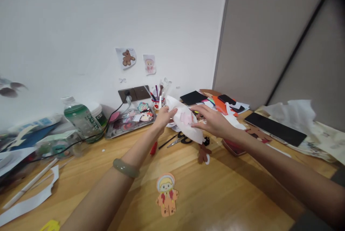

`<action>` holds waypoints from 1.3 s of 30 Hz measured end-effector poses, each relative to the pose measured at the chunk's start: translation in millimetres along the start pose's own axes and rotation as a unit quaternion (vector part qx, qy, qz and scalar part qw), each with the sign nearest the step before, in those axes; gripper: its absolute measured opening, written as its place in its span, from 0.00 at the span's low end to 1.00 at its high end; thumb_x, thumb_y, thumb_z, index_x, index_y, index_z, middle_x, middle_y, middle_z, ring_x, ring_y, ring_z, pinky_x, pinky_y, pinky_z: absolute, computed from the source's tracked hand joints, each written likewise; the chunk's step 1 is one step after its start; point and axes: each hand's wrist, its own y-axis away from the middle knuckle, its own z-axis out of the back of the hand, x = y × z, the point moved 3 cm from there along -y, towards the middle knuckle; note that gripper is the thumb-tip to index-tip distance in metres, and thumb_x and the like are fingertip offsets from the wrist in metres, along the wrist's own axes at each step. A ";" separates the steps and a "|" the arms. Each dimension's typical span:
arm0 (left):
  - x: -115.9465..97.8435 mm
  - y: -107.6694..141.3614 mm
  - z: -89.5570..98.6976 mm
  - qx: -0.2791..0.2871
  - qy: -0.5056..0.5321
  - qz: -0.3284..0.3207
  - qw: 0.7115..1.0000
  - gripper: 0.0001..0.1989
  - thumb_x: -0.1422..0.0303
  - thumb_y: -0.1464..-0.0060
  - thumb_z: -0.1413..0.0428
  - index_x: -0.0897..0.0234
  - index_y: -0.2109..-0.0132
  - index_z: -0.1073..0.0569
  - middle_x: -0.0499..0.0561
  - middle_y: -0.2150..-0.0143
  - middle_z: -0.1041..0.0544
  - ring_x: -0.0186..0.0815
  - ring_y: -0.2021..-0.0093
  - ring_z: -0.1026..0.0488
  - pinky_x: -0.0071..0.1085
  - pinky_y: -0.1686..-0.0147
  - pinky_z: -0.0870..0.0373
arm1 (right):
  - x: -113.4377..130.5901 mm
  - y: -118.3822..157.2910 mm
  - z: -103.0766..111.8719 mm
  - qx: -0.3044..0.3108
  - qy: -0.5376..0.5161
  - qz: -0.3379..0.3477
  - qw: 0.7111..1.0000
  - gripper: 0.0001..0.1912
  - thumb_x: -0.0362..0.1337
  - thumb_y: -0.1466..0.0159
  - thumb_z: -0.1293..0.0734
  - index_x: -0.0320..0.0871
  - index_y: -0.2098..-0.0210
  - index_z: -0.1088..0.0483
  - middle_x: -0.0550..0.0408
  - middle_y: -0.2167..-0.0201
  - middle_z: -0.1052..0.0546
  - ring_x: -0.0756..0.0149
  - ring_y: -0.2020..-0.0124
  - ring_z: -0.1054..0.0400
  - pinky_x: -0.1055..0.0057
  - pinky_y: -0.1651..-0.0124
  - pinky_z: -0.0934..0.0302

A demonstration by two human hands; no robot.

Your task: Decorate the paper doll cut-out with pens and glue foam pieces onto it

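Observation:
A white sheet of paper [198, 135] with a pale pink patch is held up over the back of the table. My left hand [164, 116] pinches its left side, thumb on the near face. At the sheet's right side is my right hand [211, 120], its fingers and thumb apart, the fingertips close to or touching the pink patch. Below the sheet lie black-handled scissors [175, 141] and a brown paper cutout [203, 154], both partly hidden. Nearer to me a paper doll [166, 195] in an orange suit lies flat on the table [215, 195].
A metal tray [109, 134] of stickers and a pen cup [157, 105] stand by the wall, a green bottle [83, 121] to the left. Coloured papers [219, 105], a black slab [275, 128] and crumpled plastic [291, 110] lie right. A cable [88, 138] crosses the left.

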 end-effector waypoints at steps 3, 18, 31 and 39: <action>-0.4 0.7 -0.7 0.005 0.000 0.001 1.000 0.16 0.60 0.64 0.40 0.67 0.69 0.30 0.50 0.73 0.26 0.33 0.73 0.30 0.33 0.70 0.31 | 9.1 -8.7 -1.3 0.028 0.023 0.007 0.999 0.19 0.39 0.42 0.36 0.44 0.52 0.36 0.49 0.54 0.31 0.60 0.58 0.35 0.69 0.63 0.42; 18.2 3.9 24.6 -0.089 -0.014 0.044 0.995 0.10 0.69 0.61 0.44 0.67 0.68 0.31 0.50 0.71 0.26 0.32 0.73 0.30 0.29 0.73 0.31 | -52.6 -17.0 47.7 0.107 0.002 -0.075 0.991 0.11 0.33 0.41 0.41 0.39 0.62 0.29 0.51 0.66 0.24 0.66 0.67 0.31 0.74 0.67 0.42; 28.7 9.0 42.3 -0.116 -0.033 0.055 0.991 0.11 0.68 0.63 0.44 0.66 0.68 0.31 0.49 0.72 0.28 0.32 0.73 0.32 0.27 0.75 0.34 | 8.7 44.3 -5.5 0.209 0.069 -0.090 0.971 0.16 0.47 0.40 0.42 0.42 0.67 0.30 0.50 0.69 0.27 0.60 0.67 0.33 0.70 0.69 0.44; 33.3 12.8 50.3 -0.130 -0.046 0.062 0.989 0.10 0.67 0.62 0.44 0.65 0.68 0.31 0.49 0.70 0.27 0.34 0.72 0.31 0.30 0.72 0.32 | 46.1 75.3 -22.8 0.215 0.047 -0.115 0.969 0.12 0.45 0.48 0.35 0.43 0.69 0.32 0.51 0.67 0.29 0.60 0.66 0.36 0.72 0.73 0.48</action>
